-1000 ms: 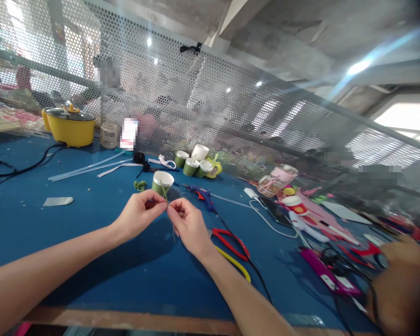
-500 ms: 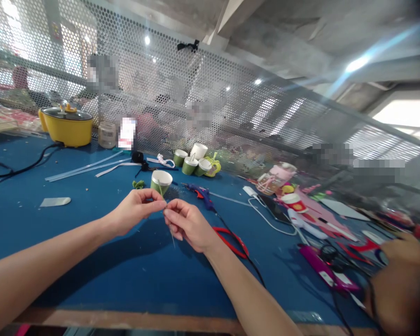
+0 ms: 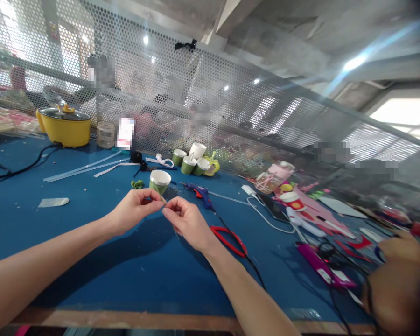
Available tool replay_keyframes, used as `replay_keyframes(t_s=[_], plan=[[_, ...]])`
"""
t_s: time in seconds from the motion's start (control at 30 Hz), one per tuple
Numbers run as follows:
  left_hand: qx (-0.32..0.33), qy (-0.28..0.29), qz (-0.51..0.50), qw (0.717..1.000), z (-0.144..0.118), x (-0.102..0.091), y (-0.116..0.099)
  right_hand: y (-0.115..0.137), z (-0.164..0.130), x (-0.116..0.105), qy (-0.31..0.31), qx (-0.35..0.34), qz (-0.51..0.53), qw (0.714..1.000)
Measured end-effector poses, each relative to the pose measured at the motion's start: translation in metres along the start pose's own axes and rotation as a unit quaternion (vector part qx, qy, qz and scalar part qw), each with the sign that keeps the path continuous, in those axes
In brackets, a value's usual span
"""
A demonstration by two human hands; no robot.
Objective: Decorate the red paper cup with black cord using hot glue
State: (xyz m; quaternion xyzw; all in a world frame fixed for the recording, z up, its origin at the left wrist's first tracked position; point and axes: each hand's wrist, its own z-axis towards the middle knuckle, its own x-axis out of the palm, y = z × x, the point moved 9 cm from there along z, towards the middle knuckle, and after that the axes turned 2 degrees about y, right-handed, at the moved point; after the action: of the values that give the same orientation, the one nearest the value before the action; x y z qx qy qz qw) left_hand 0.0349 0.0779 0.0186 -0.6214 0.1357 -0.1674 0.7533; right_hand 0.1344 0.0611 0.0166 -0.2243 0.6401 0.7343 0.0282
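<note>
My left hand and my right hand meet over the blue table, thumb and forefinger pinched on each side. Between the fingertips runs a thin greenish strand; most of it is hidden by the fingers, and I cannot make out whether it is thread or cord. Just behind the hands stands a white paper cup with a green lower part, upright and apart from the right hand. A small heap of green yarn lies left of this cup.
Right of my hands lie a blue glue gun and a red-handled tool. Several green-and-white cups stand behind. A yellow electric pot is at the back left. A purple power strip and another person's blurred hand are at right.
Both hands stay pinched close together, with the fingertips shifted slightly. The strand's tail below the right hand shows less. The whole view has moved a little.
</note>
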Motion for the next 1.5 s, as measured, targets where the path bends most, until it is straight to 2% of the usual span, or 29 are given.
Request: replay_keyframes(t_s=[0.23,0.3,0.4,0.5,0.6,0.7,0.83,0.93,1.03,1.13,1.2,1.27,1.37,1.5], plan=[[-0.005,-0.05,0.034,0.998,-0.001,-0.005,0.003,0.008,-0.001,-0.007,-0.06,-0.044,-0.082,0.994],[-0.001,-0.052,0.041,0.998,-0.001,-0.006,0.0,0.009,-0.002,-0.006,-0.055,-0.044,-0.076,0.995],[-0.011,-0.021,0.02,1.0,0.0,-0.003,0.0,0.001,-0.002,0.005,0.025,0.012,0.033,0.999],[-0.03,0.031,-0.029,0.999,0.001,0.001,0.001,-0.004,-0.005,0.019,0.115,0.064,0.168,0.977],[-0.038,0.069,-0.081,0.994,0.0,0.006,0.002,-0.003,-0.008,0.028,0.161,0.077,0.239,0.954],[-0.044,0.095,-0.104,0.989,0.0,0.01,0.003,-0.002,-0.011,0.034,0.181,0.077,0.261,0.945],[-0.038,0.098,-0.089,0.991,0.0,0.011,0.004,-0.001,-0.008,0.027,0.132,0.056,0.19,0.971],[-0.052,0.055,-0.067,0.995,0.002,0.005,0.008,0.0,-0.006,0.016,0.069,0.034,0.076,0.994],[-0.063,0.009,-0.044,0.997,0.004,-0.001,0.013,0.003,-0.005,0.007,0.012,0.012,-0.019,1.0],[-0.069,-0.016,-0.028,0.997,0.003,-0.005,0.015,0.005,-0.005,0.003,-0.014,-0.002,-0.06,0.998],[-0.067,-0.01,-0.044,0.997,0.003,-0.004,0.014,0.004,-0.005,0.005,0.004,0.008,-0.029,1.0],[-0.066,0.014,-0.085,0.994,0.002,0.0,0.013,0.002,-0.005,0.012,0.048,0.026,0.046,0.997],[-0.075,0.055,-0.144,0.985,0.0,0.008,0.011,0.0,-0.007,0.019,0.103,0.05,0.15,0.982],[-0.073,0.056,-0.145,0.985,0.0,0.009,0.011,-0.003,-0.006,0.017,0.094,0.055,0.18,0.978]])
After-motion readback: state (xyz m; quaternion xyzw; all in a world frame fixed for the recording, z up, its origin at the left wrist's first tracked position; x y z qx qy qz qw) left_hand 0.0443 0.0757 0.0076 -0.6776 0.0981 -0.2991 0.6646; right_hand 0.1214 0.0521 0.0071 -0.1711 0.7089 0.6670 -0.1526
